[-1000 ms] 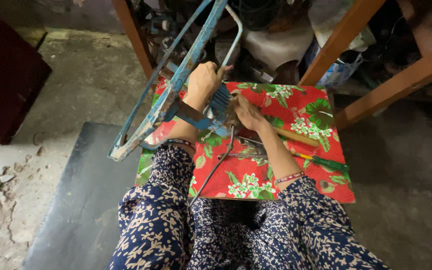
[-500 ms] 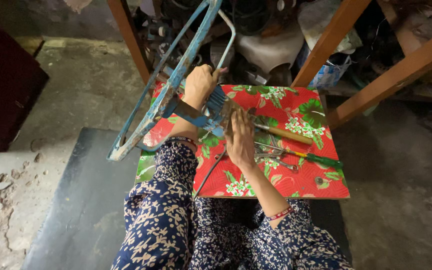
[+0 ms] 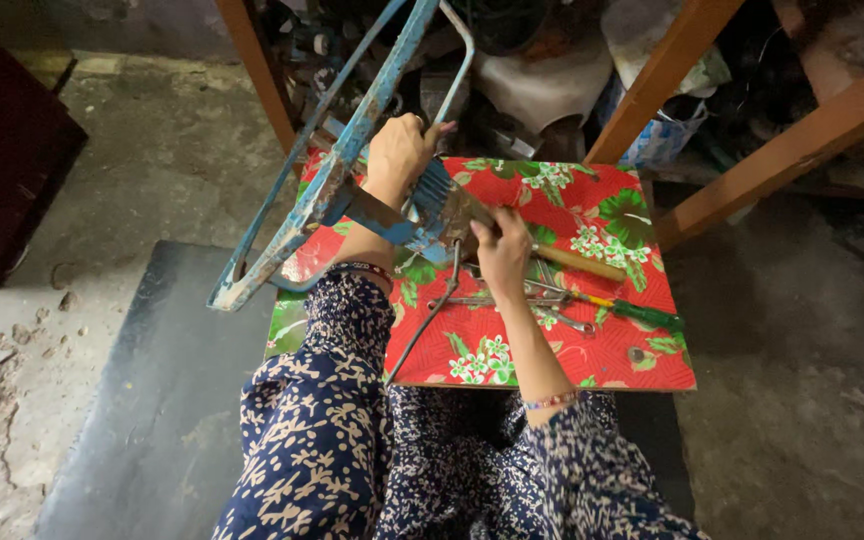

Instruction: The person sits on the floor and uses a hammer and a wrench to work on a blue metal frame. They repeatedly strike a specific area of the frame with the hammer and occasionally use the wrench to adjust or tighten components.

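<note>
A blue metal frame [image 3: 352, 165] is held at the upper middle of the frame by the left hand [image 3: 399, 152], its grip clamped on it. The right hand [image 3: 501, 250] is pressed, fingers together, on the frame's lower end over the red flowered tabletop [image 3: 642, 350], near a green-handled screwdriver [image 3: 632, 312].

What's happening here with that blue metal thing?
A person in a navy flowered garment sits at a small table covered in a red floral cloth. The left hand grips a worn blue metal frame, holding it tilted over the table's edge. The right hand presses on the frame's end by the cloth. Beside it lie a wooden-handled tool, a green-handled screwdriver and some metal tools. Which tool the right hand holds, if any, is hard to tell.
</note>
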